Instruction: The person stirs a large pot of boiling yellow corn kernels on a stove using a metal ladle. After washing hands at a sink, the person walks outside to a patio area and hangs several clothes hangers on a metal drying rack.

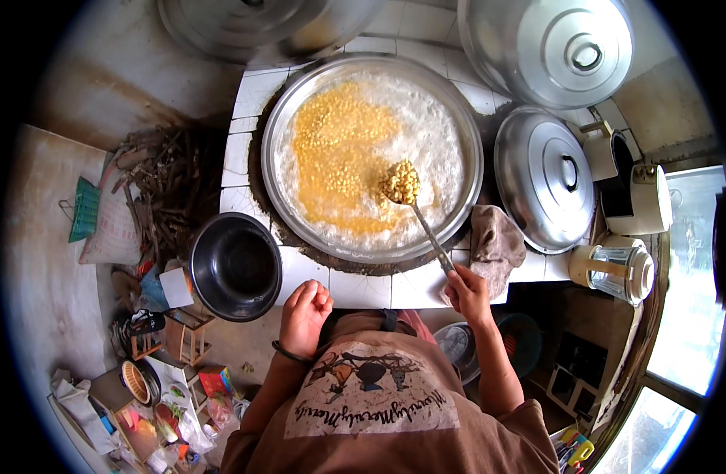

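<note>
R hand (467, 291) fwd, fingers clamped rnd ladle (431, 233) handle; yellow beans (401, 182) in its head up-left of grip, over wide pan (371, 257). L hand (303, 317) loosely fisted nr black basin (236, 270).

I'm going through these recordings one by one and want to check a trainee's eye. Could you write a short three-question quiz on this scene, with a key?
1. Multiple choice: how is the left hand?
A) Gripping a basin's rim
B) Pressed flat on a lid
C) Fingers curled, nothing visible in it

2. True or false: the black basin is to the left of the wide metal pan.

3. Open: what lies crumpled near the front edge of the tiled counter, right of the ladle?

Key
1. C
2. True
3. A grey-brown cloth, close to the right hand, which grips the ladle's handle.
</note>
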Motion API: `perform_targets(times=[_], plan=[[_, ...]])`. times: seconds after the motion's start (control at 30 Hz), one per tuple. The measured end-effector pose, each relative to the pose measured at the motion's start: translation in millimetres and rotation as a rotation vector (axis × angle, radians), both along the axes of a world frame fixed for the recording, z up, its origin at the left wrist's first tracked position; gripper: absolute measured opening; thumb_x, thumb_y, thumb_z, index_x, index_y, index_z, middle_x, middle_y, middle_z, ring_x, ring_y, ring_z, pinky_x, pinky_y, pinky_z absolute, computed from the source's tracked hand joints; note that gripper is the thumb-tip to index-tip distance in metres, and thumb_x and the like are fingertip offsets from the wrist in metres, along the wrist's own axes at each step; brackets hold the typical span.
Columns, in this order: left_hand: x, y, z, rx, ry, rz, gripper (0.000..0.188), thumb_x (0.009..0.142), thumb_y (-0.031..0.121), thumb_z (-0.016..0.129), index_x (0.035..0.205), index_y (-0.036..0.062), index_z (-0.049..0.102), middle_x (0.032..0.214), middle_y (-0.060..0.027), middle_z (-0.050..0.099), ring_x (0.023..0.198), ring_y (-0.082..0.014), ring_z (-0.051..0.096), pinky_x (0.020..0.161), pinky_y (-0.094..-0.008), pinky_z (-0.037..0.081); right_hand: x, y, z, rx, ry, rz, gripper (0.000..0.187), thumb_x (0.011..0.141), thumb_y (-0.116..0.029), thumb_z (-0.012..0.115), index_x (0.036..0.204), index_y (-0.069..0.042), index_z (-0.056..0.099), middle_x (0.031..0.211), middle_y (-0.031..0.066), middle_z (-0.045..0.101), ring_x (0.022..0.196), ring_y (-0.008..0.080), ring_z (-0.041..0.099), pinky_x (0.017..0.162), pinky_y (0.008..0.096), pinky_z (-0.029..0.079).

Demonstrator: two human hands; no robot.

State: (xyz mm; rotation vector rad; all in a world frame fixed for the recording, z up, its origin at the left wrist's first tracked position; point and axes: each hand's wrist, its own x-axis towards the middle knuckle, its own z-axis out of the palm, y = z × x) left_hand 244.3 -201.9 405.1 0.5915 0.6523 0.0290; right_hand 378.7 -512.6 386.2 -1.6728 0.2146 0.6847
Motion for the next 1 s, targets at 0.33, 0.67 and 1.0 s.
perform_targets(times=[0.33, 0.67, 1.0], plan=[[3.4, -5.8, 1.5, 0.001, -0.007, 0.001, 0.015, 0.101, 0.018, 0.058, 0.092, 0.0059, 0.057, 0.083, -0.0002, 0.05, 0.078, -0.0103, 0.047, 0.074, -0.0264, 0.043, -8.4, -12.6, -5.0, 0.054, 0.04, -0.005, 0.023, 0.105, -0.022, 0.053, 0.089, -0.007, 0.059, 0.061, -0.005, 0.048, 0.046, 0.002, 0.038, 0.04, 0.0212, 0.026], [4.7, -11.3, 2.4, -0.006, -0.027, 0.0, 0.013, 0.101, 0.017, 0.059, 0.095, 0.0056, 0.058, 0.083, -0.0002, 0.05, 0.079, -0.0103, 0.048, 0.074, -0.0256, 0.042, -13.6, -12.9, -7.5, -0.002, -0.069, 0.019, 0.02, 0.104, -0.019, 0.055, 0.101, -0.001, 0.063, 0.06, -0.0046, 0.05, 0.048, 0.002, 0.04, 0.043, 0.0217, 0.028], [3.5, -11.2, 2.8, -0.022, 0.004, 0.036, 0.018, 0.102, 0.022, 0.058, 0.092, 0.0065, 0.057, 0.082, -0.0003, 0.052, 0.077, -0.0109, 0.05, 0.074, -0.0265, 0.044, -8.8, -11.0, -12.9, -0.147, -0.248, 0.046, 0.02, 0.103, -0.015, 0.056, 0.1, 0.003, 0.064, 0.06, -0.0028, 0.049, 0.054, 0.004, 0.044, 0.048, 0.0249, 0.033]])
